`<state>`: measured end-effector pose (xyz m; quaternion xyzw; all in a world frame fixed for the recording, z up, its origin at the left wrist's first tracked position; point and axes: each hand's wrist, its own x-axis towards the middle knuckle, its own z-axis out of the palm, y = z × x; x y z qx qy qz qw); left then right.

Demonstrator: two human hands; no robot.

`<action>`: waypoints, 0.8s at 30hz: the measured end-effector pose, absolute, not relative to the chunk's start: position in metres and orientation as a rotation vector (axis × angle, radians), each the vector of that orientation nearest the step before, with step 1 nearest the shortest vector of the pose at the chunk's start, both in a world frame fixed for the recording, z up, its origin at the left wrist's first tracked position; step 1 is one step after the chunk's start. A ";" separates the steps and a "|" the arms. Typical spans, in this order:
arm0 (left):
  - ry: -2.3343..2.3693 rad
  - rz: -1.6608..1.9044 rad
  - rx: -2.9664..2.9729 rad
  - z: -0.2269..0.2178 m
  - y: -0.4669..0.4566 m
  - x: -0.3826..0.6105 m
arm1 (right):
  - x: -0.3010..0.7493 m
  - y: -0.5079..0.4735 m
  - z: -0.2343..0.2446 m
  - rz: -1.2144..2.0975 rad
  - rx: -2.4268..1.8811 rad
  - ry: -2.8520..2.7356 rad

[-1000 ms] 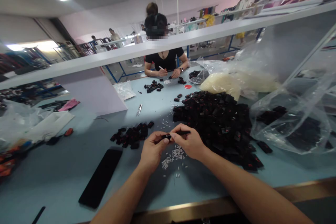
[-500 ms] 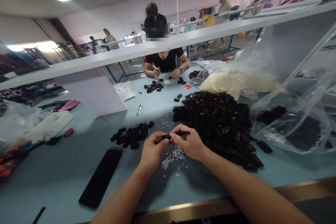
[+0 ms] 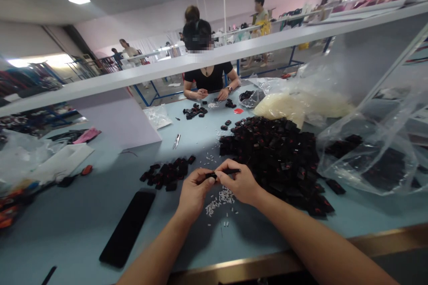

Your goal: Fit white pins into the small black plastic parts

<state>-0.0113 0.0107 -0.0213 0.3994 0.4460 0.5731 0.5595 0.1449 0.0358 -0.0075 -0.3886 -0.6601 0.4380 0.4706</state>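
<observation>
My left hand [image 3: 191,193] pinches a small black piece [image 3: 210,175] between thumb and fingers. My right hand [image 3: 243,185] grips a slim black pen-like tool [image 3: 232,171], its tip end at the black piece, where my fingertips meet and hide the contact. Below my hands, small white tube-like bits [image 3: 224,196] lie scattered in a heap. To the left sits a small group of black pieces with red marks [image 3: 169,173]. A large heap of similar black pieces [image 3: 274,147] spreads right beside my right hand.
A black phone [image 3: 127,229] lies left of my left forearm. Thread snips [image 3: 177,141] rest farther back. Clear plastic bags [image 3: 368,156] stand at the right. A white shelf [image 3: 160,66] crosses above the table, and a co-worker in a black top [image 3: 210,80] sits opposite.
My hands stay almost in the same place, still joined at the black piece. The co-worker's pen hand has shifted slightly, and a person in the background has moved left.
</observation>
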 end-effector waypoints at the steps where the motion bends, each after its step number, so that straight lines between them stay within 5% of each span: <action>1: 1.049 1.350 0.942 -0.021 0.011 -0.011 | 0.145 0.036 -0.008 1.075 -0.950 -1.617; 24: 0.942 1.352 0.954 -0.021 0.010 -0.012 | 0.146 0.042 -0.011 1.137 -0.804 -1.357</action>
